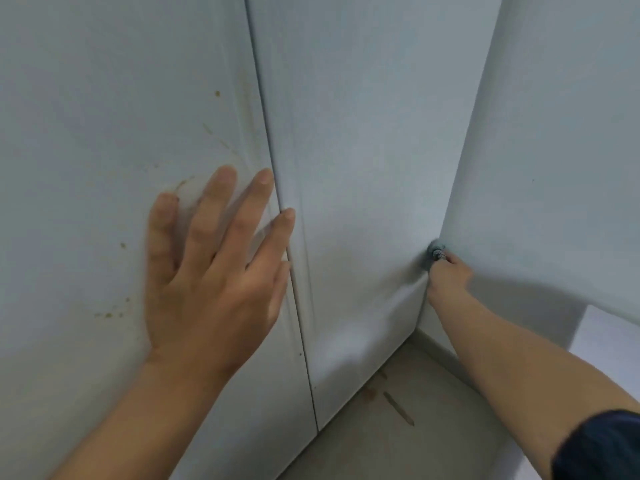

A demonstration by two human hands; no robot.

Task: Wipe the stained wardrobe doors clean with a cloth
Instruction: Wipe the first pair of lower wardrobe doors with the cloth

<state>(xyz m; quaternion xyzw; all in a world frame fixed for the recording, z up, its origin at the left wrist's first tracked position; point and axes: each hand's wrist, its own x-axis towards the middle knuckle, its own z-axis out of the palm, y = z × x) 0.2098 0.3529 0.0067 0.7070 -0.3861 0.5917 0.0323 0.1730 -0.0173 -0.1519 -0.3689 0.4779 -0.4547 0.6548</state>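
The left wardrobe door (86, 140) is pale blue-white and carries several brown splashes and streaks. My left hand (214, 268) lies flat on it with fingers spread, the little finger reaching over the seam to the middle door (356, 161). My right hand (448, 275) grips a small bunched blue-grey cloth (435, 251). It holds the cloth against the corner where the middle door meets the right panel (561, 140). Most of the cloth is hidden inside the fist.
The beige floor (408, 441) below the doors shows a brown streak and smears. A skirting strip runs along the base at the right. A white surface (609, 344) sits under the right panel's lower edge.
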